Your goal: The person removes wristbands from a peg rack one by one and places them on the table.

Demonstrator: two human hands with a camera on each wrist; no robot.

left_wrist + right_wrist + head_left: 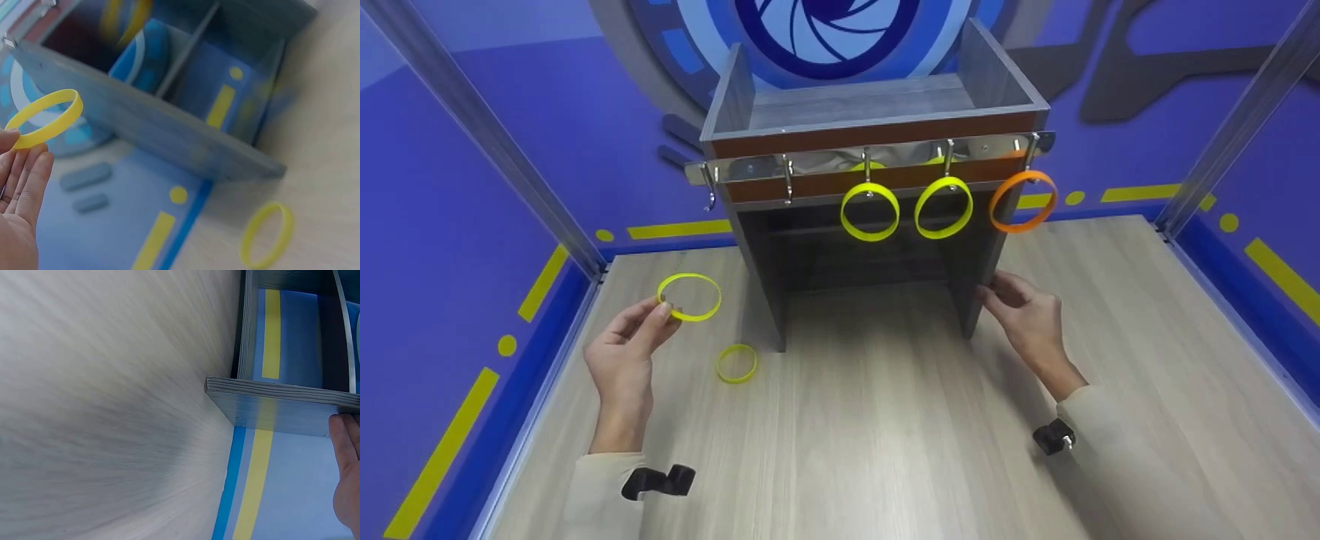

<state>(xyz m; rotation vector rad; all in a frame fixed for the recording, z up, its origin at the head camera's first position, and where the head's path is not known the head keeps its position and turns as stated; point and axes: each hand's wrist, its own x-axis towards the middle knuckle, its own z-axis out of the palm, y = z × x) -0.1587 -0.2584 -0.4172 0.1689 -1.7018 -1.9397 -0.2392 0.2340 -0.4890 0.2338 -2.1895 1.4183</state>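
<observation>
My left hand (622,356) pinches a yellow silicone wristband (701,319) between thumb and fingers, left of the grey wooden shelf unit (755,277). The left wrist view also shows this held wristband (48,133). My right hand (1030,319) touches the shelf's right side panel; in the right wrist view the visible fingers (342,441) lie straight against the panel's outer face (292,413). Along the shelf's front runs a metal hook rail (825,165). From its hooks hang two yellow wristbands, one near the middle (844,221) and one further right (919,221), and an orange wristband (1054,199).
Another yellow wristband (737,380) lies on the wood-grain tabletop (870,435), near the shelf's left foot. The two leftmost hooks (788,180) carry nothing. Blue printed walls (532,142) stand behind and at both sides.
</observation>
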